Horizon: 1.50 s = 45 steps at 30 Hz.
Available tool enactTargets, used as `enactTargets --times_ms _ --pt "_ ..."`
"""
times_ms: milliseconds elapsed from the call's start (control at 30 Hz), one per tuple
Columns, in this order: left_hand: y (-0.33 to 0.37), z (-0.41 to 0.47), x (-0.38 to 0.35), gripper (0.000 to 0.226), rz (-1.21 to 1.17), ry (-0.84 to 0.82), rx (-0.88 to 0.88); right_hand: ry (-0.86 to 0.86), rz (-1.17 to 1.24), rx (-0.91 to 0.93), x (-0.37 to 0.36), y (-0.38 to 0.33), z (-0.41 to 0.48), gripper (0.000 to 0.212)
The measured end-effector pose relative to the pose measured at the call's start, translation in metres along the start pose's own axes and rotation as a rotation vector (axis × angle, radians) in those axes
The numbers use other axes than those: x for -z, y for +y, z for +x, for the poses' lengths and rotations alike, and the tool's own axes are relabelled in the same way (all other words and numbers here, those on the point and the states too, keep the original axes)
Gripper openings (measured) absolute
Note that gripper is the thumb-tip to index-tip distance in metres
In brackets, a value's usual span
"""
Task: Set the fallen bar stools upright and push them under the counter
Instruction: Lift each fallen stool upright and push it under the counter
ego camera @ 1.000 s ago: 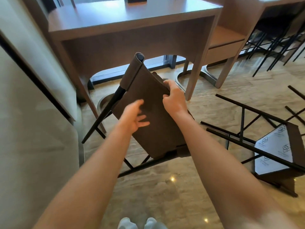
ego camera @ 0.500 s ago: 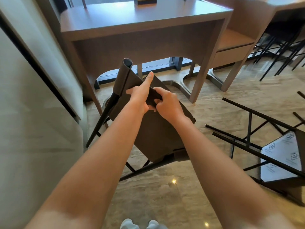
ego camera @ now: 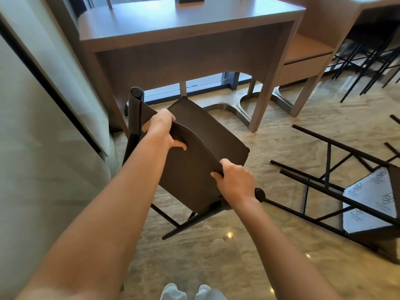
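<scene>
Left hand (ego camera: pixel 161 129) has its fingers curled over the top edge of the backrest with the thumb on the near face. Right hand (ego camera: pixel 236 180) pinches the same edge further along, near the corner post. So both are wrapped on the stool (ego camera: pixel 190 174), which sits tipped toward the person right in front of the counter (ego camera: pixel 194 35), legs angling down to the floor (ego camera: pixel 194 260). I can't tell if all the feet are down.

My read is this is the tail end of the righting step for stool one. Next it needs levelling so it stands square, then a straight shove into the gap under the counter, watching the counter leg on the right.

The second stool (ego camera: pixel 346 202) lies on its side just to the right, white-wrapped seat underside showing, not yet touched.

The floor is polished stone, glossy with light glints, so the legs will probably slide easily and may scrape. There's a pale wall panel (ego camera: pixel 43 159) on the left, and parked stools (ego camera: pixel 368 59) at the back right.
</scene>
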State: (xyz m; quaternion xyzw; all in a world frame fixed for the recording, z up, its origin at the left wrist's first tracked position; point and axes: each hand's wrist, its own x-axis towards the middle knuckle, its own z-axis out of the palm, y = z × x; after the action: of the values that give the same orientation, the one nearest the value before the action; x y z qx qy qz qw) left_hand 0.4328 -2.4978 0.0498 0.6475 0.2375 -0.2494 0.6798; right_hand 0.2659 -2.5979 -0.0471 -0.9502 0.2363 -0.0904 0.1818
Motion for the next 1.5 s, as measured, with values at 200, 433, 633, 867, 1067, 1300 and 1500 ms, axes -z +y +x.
enactTargets --times_ms 200,433,633,867,1067,1300,1500 --pt "-0.005 0.012 0.029 0.035 -0.011 -0.053 -0.058 0.009 -0.058 0.055 0.004 -0.005 0.016 0.018" --pt "-0.012 0.015 0.055 0.031 -0.074 -0.021 -0.055 -0.012 -0.097 0.112 0.005 -0.018 0.029 0.018" --pt "-0.023 0.014 0.07 0.029 -0.142 -0.035 -0.067 -0.02 -0.108 0.136 0.001 -0.023 0.023 0.017" --pt "-0.037 0.007 0.083 0.032 -0.218 -0.045 -0.086 -0.012 -0.123 0.179 -0.005 -0.023 0.014 0.017" --pt "-0.053 0.005 0.109 0.018 -0.233 -0.18 -0.092 -0.029 -0.169 0.217 -0.009 -0.025 0.011 0.02" --pt "-0.068 0.009 0.15 0.009 -0.317 -0.21 -0.062 -0.056 -0.175 0.231 -0.019 -0.053 0.013 0.017" --pt "-0.084 0.011 0.184 0.009 -0.413 -0.205 -0.044 -0.061 -0.233 0.267 -0.033 -0.076 0.003 0.018"
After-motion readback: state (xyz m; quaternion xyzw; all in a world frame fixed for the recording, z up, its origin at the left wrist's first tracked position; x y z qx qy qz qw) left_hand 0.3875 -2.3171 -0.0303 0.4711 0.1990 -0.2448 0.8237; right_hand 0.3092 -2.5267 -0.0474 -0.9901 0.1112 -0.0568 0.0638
